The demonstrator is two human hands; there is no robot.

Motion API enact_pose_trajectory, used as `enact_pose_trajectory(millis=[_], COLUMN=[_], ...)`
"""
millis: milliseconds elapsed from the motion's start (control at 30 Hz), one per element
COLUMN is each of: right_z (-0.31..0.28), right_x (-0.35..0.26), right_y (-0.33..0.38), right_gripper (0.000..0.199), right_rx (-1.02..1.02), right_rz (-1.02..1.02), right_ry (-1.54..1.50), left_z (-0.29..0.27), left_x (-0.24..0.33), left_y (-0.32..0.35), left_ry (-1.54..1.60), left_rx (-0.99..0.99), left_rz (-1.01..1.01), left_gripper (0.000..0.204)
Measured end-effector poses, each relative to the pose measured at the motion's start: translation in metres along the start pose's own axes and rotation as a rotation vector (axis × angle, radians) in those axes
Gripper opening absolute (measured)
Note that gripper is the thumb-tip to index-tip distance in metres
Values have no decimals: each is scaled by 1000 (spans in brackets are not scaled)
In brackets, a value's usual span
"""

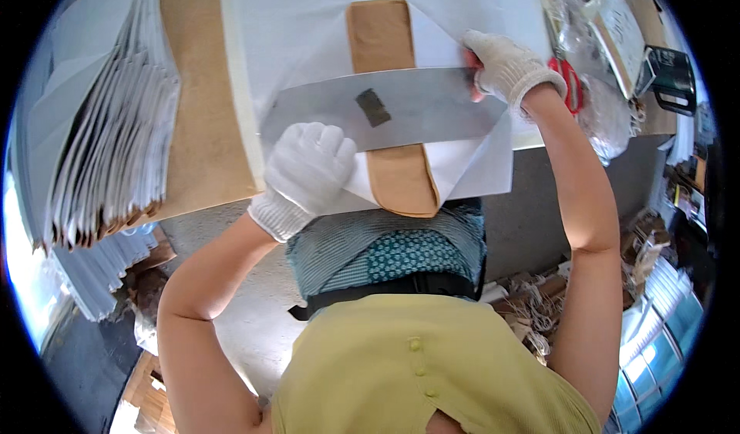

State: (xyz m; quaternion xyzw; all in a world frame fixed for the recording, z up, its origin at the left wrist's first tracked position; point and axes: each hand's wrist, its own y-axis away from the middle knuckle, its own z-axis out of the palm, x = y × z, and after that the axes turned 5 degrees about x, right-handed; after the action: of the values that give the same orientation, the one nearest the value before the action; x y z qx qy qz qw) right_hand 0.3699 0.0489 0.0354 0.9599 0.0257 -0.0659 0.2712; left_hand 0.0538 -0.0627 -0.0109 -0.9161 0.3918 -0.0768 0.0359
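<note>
Spreading across the upper middle of the view, a large white paper sheet (pixel 308 18) lies on a brown work surface (pixel 204 126), with its lower corners folded in toward a tan cardboard strip (pixel 389 87) that runs lengthwise down the centre. To the left, a tall stack of folded white and brown paper pieces (pixel 100 126) leans in fanned layers. Across the cardboard strip lies a long flat grey metal plate (pixel 401 110) with a small dark patch near its middle, covering the strip's midsection. The left hand (pixel 308 168), in a white knit glove, rests closed in a loose fist on the plate's lower left edge, pressing down on the folded paper there. The right hand (pixel 505 68), also gloved, is clamped on the plate's right end, fingers curled over its upper edge. Just beyond the right hand, red scissor handles (pixel 569 83) lie beside crumpled clear plastic (pixel 597 118).
</note>
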Motion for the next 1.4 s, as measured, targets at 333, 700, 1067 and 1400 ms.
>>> enact_pose_trajectory(millis=[333,700,1067,1400], right_z=[51,44,25,63], right_x=[28,11,22,37], right_y=[91,50,40,67], right_gripper=[52,69,100,61], right_rx=[308,284,372,613], right_rz=[-428,-296,-160,-347], right_ry=[-39,88,36,12], left_z=[11,-9,-16,-5], left_x=[-4,-7,-27,-7], left_y=[6,-40,-82,-67], left_ry=[459,191,566,810], left_rx=[213,218,103,188], left_rz=[-257,-646,-714,-568], left_gripper=[13,71,28,26])
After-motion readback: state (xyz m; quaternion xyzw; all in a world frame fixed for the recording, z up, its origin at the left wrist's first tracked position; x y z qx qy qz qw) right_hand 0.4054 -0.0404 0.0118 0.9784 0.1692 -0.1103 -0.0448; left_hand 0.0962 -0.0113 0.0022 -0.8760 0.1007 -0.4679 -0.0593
